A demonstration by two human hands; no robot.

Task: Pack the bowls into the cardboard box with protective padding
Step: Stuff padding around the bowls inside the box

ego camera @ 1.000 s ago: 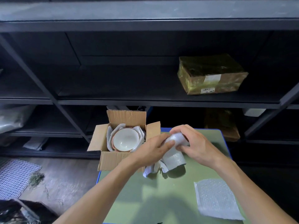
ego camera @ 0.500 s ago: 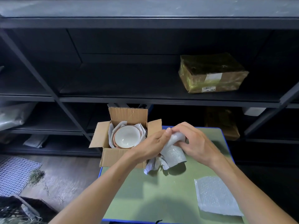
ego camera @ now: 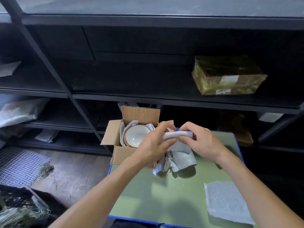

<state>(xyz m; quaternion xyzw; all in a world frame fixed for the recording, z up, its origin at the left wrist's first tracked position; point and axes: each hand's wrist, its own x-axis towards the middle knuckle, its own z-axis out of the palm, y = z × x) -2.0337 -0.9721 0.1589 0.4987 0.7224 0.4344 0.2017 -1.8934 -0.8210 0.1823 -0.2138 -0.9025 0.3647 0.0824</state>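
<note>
Over the table [ego camera: 164, 196], left hand [ego camera: 154, 145] and right hand [ego camera: 203, 143] clasp the padding roll [ego camera: 177, 134] — lying crosswise.

Open box [ego camera: 125, 155], bowl [ego camera: 137, 135] inside, rear flap [ego camera: 140, 114] upright

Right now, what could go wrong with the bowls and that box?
The cardboard box sits right at the far corner of the table, so a bump from the left hand might push it off. The right hand helps hold the wrapped bundle, but its wrap hangs loose underneath, so whatever is inside could slip out.
</note>
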